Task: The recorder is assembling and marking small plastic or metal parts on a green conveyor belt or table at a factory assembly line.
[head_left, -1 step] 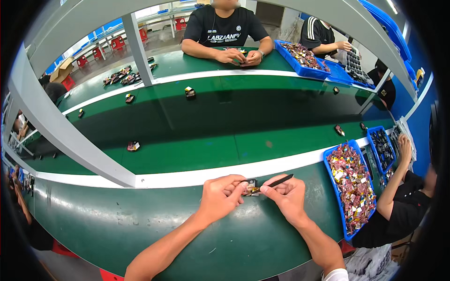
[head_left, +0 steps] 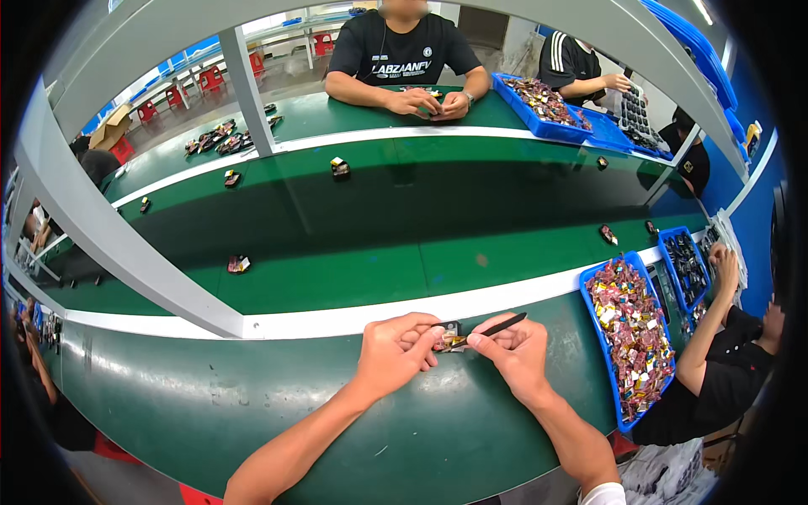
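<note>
Over the green bench (head_left: 278, 404), my left hand (head_left: 400, 349) pinches a small black casing (head_left: 453, 327) with a reddish circuit board and a yellow bit in it. Its fingers cover part of the piece. My right hand (head_left: 515, 349) is closed like a pen grip round a slim black pointed tool (head_left: 503, 324). The tool slants down to the left, its tip at the casing. Whether the tip touches the board is too small to tell.
Right of my hands stands a blue tray (head_left: 585, 295) heaped with small circuit boards, and beyond it a blue tray of black casings (head_left: 686, 268). A green belt (head_left: 362, 227) carries scattered pieces behind a white rail (head_left: 337, 323). Co-workers sit opposite and at right.
The pieces on the belt have slid very slightly left. At the right, the co-worker's head and hand have shifted a little. My hands keep their place and grip.
</note>
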Demonstrator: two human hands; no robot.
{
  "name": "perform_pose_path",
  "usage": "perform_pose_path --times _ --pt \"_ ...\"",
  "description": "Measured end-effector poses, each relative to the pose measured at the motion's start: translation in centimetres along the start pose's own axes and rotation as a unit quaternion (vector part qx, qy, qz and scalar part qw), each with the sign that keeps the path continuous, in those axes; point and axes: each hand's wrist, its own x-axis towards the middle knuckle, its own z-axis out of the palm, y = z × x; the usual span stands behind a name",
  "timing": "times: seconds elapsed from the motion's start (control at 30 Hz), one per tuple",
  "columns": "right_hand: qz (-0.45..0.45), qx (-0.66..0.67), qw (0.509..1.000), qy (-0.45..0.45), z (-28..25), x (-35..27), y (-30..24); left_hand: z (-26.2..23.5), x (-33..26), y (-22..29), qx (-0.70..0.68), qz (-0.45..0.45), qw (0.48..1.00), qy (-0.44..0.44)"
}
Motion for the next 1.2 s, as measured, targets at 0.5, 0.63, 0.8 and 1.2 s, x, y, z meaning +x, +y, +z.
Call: perform_pose_path --times 0.5,0.63,0.8,1.2 --pt "-0.078 -0.019 0.997 0.014 0.3 -0.5 -0.4 -0.2 0.0 0.0 -0.111 -0.095 0.988 -0.056" --pt "-0.093 -0.048 0.994 0.009 0.3 -0.5 -0.6 -0.3 0.0 0.0 -0.111 -0.098 0.988 -0.054" --pt "-0.102 -0.058 0.993 0.008 0.2 -0.4 -0.4 -0.2 -0.1 0.0 -0.105 -0.092 0.989 -0.055" --pt "-0.088 -0.073 0.993 0.012 0.5 -0.6 -0.6 -0.3 -0.2 0.0 -0.102 -0.091 0.989 -0.054"
